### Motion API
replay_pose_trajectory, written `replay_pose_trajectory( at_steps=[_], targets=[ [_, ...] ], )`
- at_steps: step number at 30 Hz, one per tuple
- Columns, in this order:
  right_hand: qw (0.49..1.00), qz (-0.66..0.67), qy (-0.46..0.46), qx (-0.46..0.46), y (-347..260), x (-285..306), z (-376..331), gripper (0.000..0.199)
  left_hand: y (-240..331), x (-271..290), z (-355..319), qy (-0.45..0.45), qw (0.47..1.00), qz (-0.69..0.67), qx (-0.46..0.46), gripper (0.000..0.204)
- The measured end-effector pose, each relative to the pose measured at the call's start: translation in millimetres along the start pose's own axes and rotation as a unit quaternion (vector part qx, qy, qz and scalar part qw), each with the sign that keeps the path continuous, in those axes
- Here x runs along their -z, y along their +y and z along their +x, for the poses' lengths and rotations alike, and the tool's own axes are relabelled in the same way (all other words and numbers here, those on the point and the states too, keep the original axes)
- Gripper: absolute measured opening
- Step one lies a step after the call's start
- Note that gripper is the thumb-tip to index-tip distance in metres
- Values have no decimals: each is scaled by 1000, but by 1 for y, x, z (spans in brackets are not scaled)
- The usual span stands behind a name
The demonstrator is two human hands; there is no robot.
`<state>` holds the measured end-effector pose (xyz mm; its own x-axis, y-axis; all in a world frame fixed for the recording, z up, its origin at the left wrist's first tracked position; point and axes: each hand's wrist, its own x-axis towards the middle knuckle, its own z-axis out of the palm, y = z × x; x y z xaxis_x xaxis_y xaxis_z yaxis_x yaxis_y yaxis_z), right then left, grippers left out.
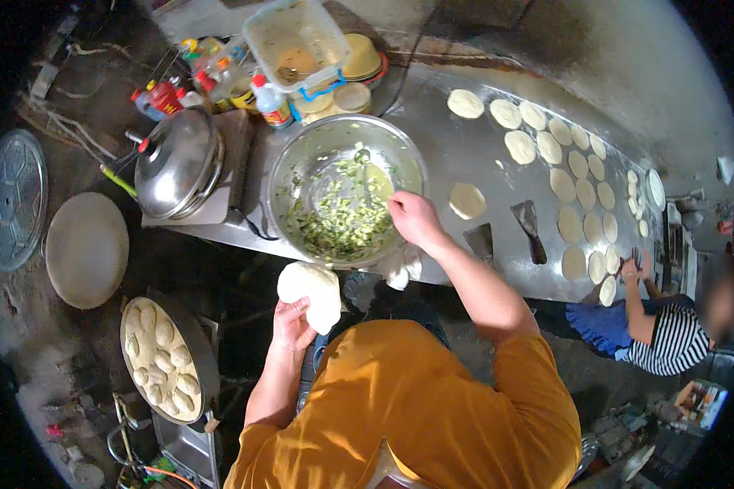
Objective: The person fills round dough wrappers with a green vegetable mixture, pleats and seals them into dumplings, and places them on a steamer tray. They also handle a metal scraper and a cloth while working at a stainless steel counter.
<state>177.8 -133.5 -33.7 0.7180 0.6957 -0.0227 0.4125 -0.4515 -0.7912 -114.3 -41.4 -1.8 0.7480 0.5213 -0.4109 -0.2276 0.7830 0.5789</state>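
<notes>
My left hand (292,323) holds up a floppy white dough round (311,293) just below the near rim of a large steel bowl (414,151). The thumb lies over the dough's edge. Chopped green and pale filling (342,220) covers the bottom of the bowl. At the bowl's right rim, my right hand (417,218) is closed around a metal spoon (367,173) that reaches into the filling. Flat dough rounds (585,193) lie in rows on the steel table, and a single round (467,200) sits nearer the bowl.
Two scrapers (528,228) lie right of the bowl, beside a white cloth (401,269) at the table edge. A lidded pan (178,167), bottles (271,104) and a plastic tub (298,45) stand left and behind. Lower left, a round pan (161,359) holds filled dough pieces. A co-worker's hands (634,267) touch the table's right end.
</notes>
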Motion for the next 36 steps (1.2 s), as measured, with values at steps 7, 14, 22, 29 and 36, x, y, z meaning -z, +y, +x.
replay_pose_trajectory(
  at_steps=[7, 14, 22, 29, 36],
  targets=[
    [956, -242, -116, -115, 16, -123, 92, 23, 41, 42, -61, -42, 988, -151, -17, 73],
    [941, -294, -167, 26, -15, -161, 136, 24, 46, 97, -100, 17, 980, -194, -40, 70],
    [918, -337, -207, 5, -22, -157, 142, 29, 41, 109, -97, 53, 979, -196, -30, 64],
    [827, -318, -411, 216, -40, -217, 93, 29, 26, 96, -76, 90, 982, -163, 1, 57],
    [856, -326, -372, 151, 1, -179, 115, 30, 13, 101, 22, 30, 991, -128, 35, 58]
  ],
)
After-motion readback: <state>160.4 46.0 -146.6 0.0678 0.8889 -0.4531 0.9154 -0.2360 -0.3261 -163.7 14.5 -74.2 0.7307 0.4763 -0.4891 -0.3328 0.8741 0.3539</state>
